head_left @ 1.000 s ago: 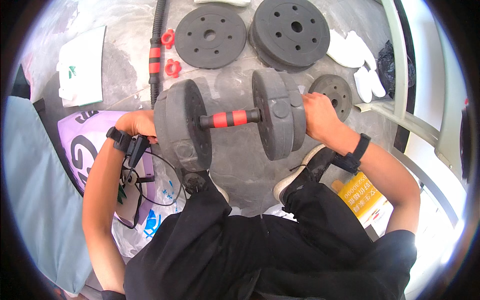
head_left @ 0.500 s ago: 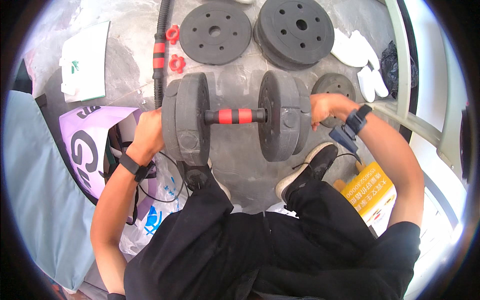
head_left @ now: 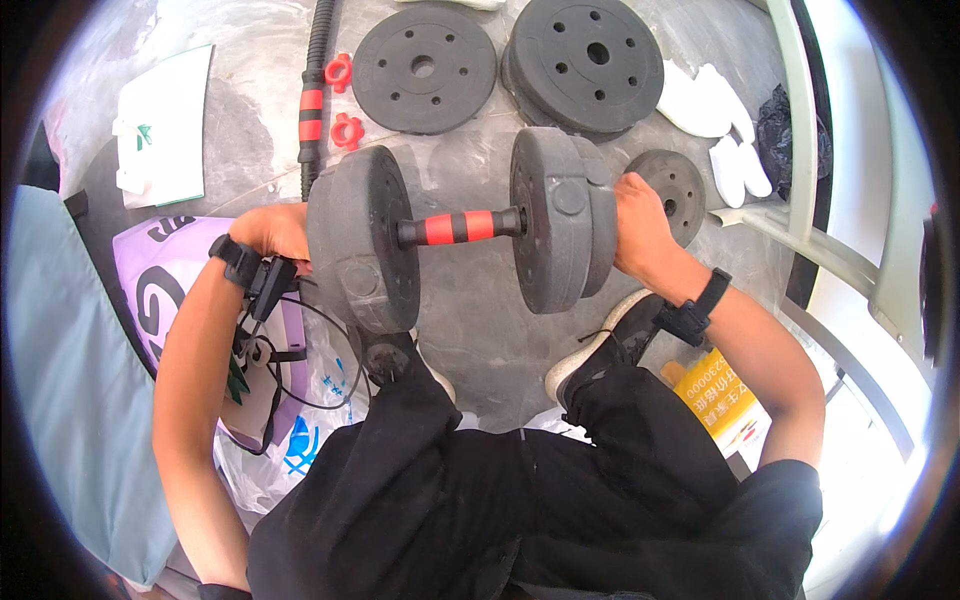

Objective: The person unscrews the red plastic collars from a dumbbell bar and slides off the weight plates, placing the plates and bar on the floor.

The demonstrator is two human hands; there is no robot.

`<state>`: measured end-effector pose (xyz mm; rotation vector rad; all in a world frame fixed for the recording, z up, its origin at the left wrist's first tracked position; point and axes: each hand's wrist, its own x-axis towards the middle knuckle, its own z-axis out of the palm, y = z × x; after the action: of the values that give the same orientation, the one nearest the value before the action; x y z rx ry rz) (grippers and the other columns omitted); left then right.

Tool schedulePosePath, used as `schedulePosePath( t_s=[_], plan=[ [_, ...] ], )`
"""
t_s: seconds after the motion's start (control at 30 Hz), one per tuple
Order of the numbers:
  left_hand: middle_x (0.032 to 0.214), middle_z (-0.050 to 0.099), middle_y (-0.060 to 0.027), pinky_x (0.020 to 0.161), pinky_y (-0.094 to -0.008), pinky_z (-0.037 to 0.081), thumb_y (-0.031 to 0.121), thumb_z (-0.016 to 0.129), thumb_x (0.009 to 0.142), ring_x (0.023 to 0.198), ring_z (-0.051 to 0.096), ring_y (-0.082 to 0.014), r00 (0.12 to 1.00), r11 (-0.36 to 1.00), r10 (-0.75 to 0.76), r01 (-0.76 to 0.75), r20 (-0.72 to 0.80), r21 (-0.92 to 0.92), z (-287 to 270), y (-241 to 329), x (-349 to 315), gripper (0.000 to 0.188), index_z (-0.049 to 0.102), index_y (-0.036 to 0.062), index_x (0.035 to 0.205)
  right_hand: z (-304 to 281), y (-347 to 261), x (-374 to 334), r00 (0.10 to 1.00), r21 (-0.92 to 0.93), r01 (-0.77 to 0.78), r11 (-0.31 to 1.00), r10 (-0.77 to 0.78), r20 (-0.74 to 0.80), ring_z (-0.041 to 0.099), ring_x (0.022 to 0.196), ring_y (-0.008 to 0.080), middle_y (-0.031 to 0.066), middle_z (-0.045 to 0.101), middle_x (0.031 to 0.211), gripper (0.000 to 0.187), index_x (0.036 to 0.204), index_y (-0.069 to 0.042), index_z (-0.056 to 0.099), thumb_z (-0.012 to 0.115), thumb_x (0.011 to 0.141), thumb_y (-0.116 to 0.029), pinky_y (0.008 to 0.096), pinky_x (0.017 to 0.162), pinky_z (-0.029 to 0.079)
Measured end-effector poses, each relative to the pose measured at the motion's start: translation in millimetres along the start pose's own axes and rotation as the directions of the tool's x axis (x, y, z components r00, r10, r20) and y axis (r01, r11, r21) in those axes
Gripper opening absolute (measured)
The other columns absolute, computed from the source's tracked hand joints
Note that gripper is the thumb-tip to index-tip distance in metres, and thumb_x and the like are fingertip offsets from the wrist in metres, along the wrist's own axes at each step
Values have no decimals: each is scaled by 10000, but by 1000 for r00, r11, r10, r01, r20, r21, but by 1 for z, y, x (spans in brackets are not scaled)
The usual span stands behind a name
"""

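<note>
Between my two hands is a dumbbell [head_left: 461, 227] with a red-and-black grip and thick dark grey plates at both ends. It is held over the floor between my feet, its left end a little lower in the picture than its right. My left hand [head_left: 275, 232] is closed at the outer left end, fingers partly hidden behind the plates. At the outer right end my right hand [head_left: 642, 230] is closed, its fingertips out of sight. What exactly each hand grips there, bar end or nut, is hidden by the plates.
Beyond the dumbbell lie a flat plate [head_left: 424, 70], stacked plates [head_left: 583, 65], a smaller plate [head_left: 668, 195], a threaded bar [head_left: 311, 112] and two red nuts [head_left: 347, 131]. A purple bag [head_left: 150, 275] stands left; a metal frame [head_left: 800, 235] and yellow box [head_left: 722, 400] are right.
The dumbbell has shifted slightly left and tilted, its left end lower in the picture. Both my wrists have turned; my left hand has rolled so the device on that wrist shows.
</note>
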<state>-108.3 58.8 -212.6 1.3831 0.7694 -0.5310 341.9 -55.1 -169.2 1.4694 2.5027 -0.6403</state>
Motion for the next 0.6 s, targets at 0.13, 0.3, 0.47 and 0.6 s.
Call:
schedulePosePath(
  t_s=[0.13, 0.3, 0.47, 0.6],
  plan=[
    [1022, 689, -152, 720, -385, 523, 167, 703, 762, 862, 655, -247, 911, 946, 314, -278, -268, 167, 27, 27, -2, 405, 644, 2, 1127, 2, 21, 12, 979, 564, -36, 825, -84, 186, 675, 726, 282, 118, 705, 825, 196, 909, -26, 690, 713, 718, -67, 383, 630, 533],
    [1051, 631, -201, 769, -444, 510, 109, 677, 718, 904, 627, -387, 632, 757, 548, -95, -548, 647, 63, 30, -13, 418, 624, 0, 1118, 11, 54, 58, 346, 452, -760, 466, -299, 889, 609, 616, 151, 55, 642, 731, 140, 829, 6, 675, 748, 805, -110, 333, 635, 554],
    [969, 608, -182, 664, -448, 480, 157, 675, 716, 826, 611, -360, 537, 540, 675, 110, -507, 835, 74, 3, -8, 367, 633, 2, 1046, 24, 64, 48, 376, 511, -827, 234, -446, 812, 562, 558, 143, 37, 590, 669, 120, 750, -16, 648, 700, 833, -85, 346, 583, 532],
    [1050, 631, -194, 790, -452, 492, 156, 691, 740, 950, 609, -360, 757, 819, 406, -52, -512, 572, 60, 22, -9, 358, 626, -5, 1053, -16, 36, 36, 652, 539, -578, 613, -50, 756, 648, 690, 232, 110, 672, 826, 215, 956, 26, 652, 717, 780, -80, 407, 703, 553]
  ],
)
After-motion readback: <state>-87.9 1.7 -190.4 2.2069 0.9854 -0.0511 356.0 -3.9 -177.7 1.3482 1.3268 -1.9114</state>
